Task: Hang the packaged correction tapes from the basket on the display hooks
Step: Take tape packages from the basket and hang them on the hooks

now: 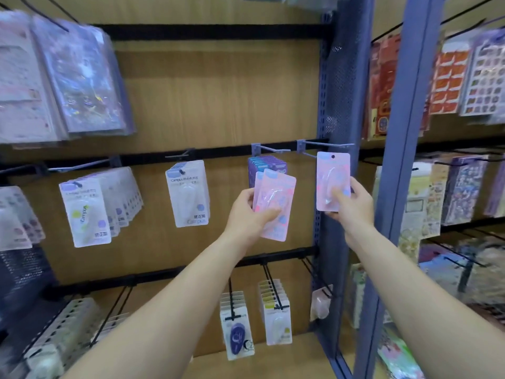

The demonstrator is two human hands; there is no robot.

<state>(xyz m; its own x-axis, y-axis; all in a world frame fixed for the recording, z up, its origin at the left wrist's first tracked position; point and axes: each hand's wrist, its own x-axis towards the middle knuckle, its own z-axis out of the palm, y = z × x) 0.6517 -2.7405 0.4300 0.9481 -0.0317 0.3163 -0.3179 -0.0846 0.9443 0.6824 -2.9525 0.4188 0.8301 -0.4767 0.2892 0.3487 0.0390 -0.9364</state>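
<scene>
Three pink correction tapes, as far as we can count, are not yet hung. One pink pack (332, 170) is pinched at its lower half by the right hand (352, 203), with the thumb on the front and the fingers (356, 186) curled behind. At least two spare pink packs (278, 192) are gripped together in the left hand (250, 212), its thumb laid across the front one. The raised pack stands upright and faces us, its hang hole just below the grey hook (326, 144) at the right end of the middle rail, but not threaded onto it. We can see nothing on that hook, so we judge the pink stock has barely begun to go up, and the step in hand is slipping the hole over the prong. To the left, a neighbouring hook (273, 149) already carries a row of purple-and-blue packs (266, 161), and farther left hang white Campus packs (188, 192). We cannot see the basket, so we cannot say how many tapes wait beyond those in the hands. The pack itself is a flat pink card with rounded corners and pastel dots, with a clear blister bulging over the dispenser, a small lilac label at its upper left, and a dark round hole centred near the top edge.
</scene>
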